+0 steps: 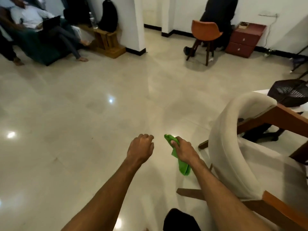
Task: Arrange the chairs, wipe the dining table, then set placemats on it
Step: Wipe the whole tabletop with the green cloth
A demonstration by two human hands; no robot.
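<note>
Right hand (185, 150) grips green cloth (183, 169), bunched, over floor. Left hand (141, 147) fisted, empty. Chair (233, 147) just right, tucked at table (291, 117). Likely wipe step: turn right, open cloth flat, lift dark mesh item (290, 92) off table first.

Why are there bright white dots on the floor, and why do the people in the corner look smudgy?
In the head view the dots are glare, probably lamps mirrored in the glossy floor; the seated people at that view's top left are blurred and stretched by the wide lens, while the green cloth looks sharper.
</note>
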